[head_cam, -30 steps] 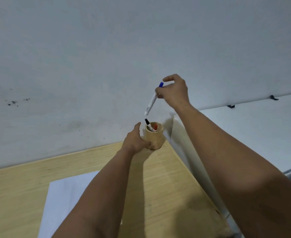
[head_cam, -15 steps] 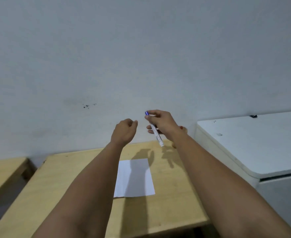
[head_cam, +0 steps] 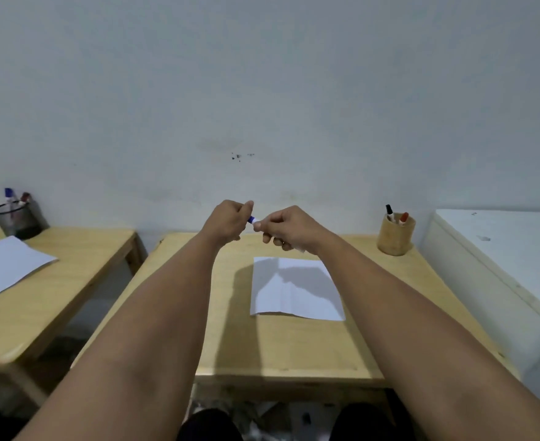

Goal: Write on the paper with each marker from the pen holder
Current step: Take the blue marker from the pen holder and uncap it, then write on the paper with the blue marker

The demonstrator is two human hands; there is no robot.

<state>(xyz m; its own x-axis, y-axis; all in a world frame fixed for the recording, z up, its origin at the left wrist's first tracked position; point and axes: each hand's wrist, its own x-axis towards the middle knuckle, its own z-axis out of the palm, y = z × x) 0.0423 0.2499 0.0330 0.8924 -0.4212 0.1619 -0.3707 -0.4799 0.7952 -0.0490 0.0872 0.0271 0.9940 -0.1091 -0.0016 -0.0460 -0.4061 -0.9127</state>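
Note:
Both hands meet in the air above the far edge of the wooden table. My right hand holds the white barrel of the blue marker, most of it hidden in the fist. My left hand pinches the marker's blue cap end. A white sheet of paper lies flat on the table below the hands. The wooden pen holder stands at the table's far right corner with a black marker and a red marker in it.
A white cabinet stands close against the table's right side. To the left is a second wooden table with a sheet of paper and a black mesh pen cup with markers. The wall is just behind.
My right hand carried the blue marker from above the holder to the middle of the table. My left hand left the holder and closed on the cap end. The view pulled back.

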